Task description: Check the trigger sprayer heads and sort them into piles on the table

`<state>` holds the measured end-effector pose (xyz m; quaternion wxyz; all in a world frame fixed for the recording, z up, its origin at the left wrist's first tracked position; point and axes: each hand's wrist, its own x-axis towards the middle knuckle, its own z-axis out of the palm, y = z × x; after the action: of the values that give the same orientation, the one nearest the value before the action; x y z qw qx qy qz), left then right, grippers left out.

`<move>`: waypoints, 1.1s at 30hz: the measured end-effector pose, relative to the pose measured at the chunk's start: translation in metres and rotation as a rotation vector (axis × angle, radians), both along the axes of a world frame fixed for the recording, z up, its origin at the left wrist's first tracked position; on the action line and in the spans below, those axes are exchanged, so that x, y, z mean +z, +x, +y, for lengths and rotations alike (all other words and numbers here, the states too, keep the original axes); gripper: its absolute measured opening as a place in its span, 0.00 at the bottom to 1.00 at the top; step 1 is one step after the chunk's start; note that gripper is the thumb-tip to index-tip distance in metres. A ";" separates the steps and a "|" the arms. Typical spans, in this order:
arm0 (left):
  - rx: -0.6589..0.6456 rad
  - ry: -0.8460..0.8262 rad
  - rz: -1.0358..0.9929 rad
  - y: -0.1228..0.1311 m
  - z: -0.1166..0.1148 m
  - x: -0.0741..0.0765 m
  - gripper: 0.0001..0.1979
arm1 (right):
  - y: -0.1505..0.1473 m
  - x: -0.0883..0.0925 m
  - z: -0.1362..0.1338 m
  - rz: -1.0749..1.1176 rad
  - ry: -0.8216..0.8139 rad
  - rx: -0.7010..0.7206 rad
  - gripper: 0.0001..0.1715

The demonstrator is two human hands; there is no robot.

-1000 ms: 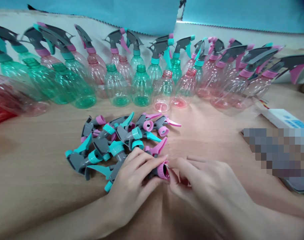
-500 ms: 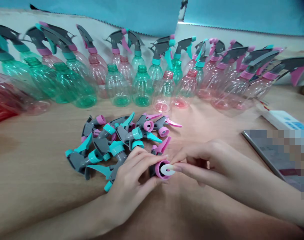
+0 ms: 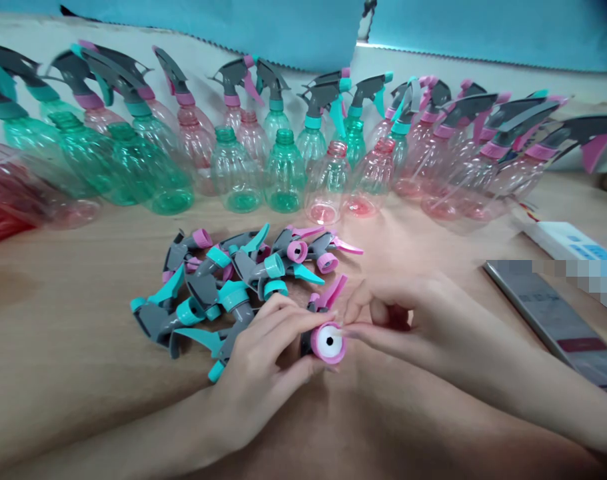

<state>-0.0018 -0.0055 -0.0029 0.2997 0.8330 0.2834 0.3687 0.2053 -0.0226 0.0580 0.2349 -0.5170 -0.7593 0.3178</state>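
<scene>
My left hand (image 3: 268,353) is closed around a trigger spray head with a pink collar (image 3: 315,343), its open end turned toward me. A white ring washer (image 3: 337,347) lies flat inside that collar, with a dark hole at its centre. At the collar's right rim is my right hand (image 3: 398,317), closed, its thumb tip at the washer's edge and its other fingers curled. Beside my left hand is a pile of loose grey spray heads (image 3: 202,290) with turquoise or pink collars and triggers.
Behind the pile stand several green bottles (image 3: 284,177) and pink bottles (image 3: 328,180) without tops. Bottles with spray heads fitted (image 3: 310,137) line the back by the wall. At right lie a phone (image 3: 548,320) and a white object with blue markings (image 3: 573,239).
The white washer has gone from tilted in my right fingers at the collar's mouth to flat inside the collar. My left hand keeps its hold on the spray head.
</scene>
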 end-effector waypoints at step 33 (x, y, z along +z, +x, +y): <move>-0.020 0.053 0.005 0.001 -0.001 0.006 0.11 | -0.002 -0.002 -0.012 -0.117 0.065 0.055 0.08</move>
<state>-0.0005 -0.0068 0.0028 0.2806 0.8444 0.2657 0.3711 0.2035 -0.0346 0.0559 0.1978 -0.5057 -0.7957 0.2685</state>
